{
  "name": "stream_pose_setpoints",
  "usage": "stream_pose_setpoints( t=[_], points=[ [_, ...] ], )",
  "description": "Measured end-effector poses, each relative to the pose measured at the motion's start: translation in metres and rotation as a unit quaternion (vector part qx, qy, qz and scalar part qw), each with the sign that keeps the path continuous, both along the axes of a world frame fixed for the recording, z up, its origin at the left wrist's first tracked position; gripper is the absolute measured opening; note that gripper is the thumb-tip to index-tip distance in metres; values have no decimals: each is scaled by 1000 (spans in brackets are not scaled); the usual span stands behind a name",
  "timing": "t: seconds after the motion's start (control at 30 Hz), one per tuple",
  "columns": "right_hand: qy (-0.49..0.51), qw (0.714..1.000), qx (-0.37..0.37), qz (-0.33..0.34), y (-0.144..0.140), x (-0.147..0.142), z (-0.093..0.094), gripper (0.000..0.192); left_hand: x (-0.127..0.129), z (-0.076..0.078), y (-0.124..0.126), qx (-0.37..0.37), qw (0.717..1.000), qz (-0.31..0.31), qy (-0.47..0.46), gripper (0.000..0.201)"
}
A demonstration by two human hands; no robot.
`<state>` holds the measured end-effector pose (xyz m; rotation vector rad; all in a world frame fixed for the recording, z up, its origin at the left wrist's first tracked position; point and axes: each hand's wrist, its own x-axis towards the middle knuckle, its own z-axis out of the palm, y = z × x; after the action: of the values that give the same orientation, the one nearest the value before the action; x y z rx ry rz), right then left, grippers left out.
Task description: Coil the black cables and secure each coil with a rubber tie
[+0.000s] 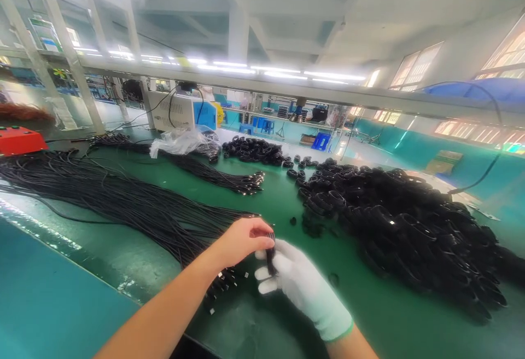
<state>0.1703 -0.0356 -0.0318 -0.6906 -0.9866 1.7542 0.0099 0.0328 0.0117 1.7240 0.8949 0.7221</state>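
Two hands meet low over green worktop (pixel 361 304). My bare left hand (pixel 241 238) and gloved right hand (pixel 295 279) pinch small black part (pixel 270 255) between them, long axis upright; cable bundle (pixel 123 200) lies left, nearer left hand.

the bare left hand (pixel 241 241) and white-gloved right hand (pixel 293 279) pinch a small black plastic part (pixel 270 255) together above the green counter (pixel 279 200), between long black cables (pixel 123 200) and a heap of black plastic rings (pixel 410 227).
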Motion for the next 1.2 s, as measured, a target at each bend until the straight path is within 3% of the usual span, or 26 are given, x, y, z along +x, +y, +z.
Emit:
stream_pose_setpoints(
  t=[0.13, 0.27, 0.47, 0.7, 0.9, 1.07, 1.13, 1.17, 1.2],
  points=[
    [-17, 999, -5, -32, 1, 1, 1, 51, -1, -7, -14, -43, 993, 89, -69, 21],
    [-19, 999, 0, -34, -1, -1, 3, 52, 0, -20, -29, -166, 979, 52, -111, 15],
    [-34, 999, -3, -31, -3, -7, 3, 47, 8, -34, -36, -225, 956, 45, -183, 13],
    [41, 999, -7, 10, -4, -6, 3, 36, 11, -34, -36, -211, 958, 60, -182, 8],
    [15, 1000, -16, -4, -1, -4, -3, 44, 16, -32, -32, -201, 967, 63, -141, 22],
    [-52, 998, -7, -33, -2, 9, 8, 48, -5, -16, -28, -102, 985, 124, -58, 25],
    [-233, 966, 42, -103, 5, 24, 21, 50, -19, -9, -28, -71, 988, 138, -27, 28],
    [-346, 924, 70, -149, 10, 33, 28, 52, -26, -7, -29, -60, 988, 140, -9, 29],
    [-457, 863, 93, -195, 17, 45, 36, 54, -33, -7, -31, -49, 989, 142, 7, 31]
  ],
)
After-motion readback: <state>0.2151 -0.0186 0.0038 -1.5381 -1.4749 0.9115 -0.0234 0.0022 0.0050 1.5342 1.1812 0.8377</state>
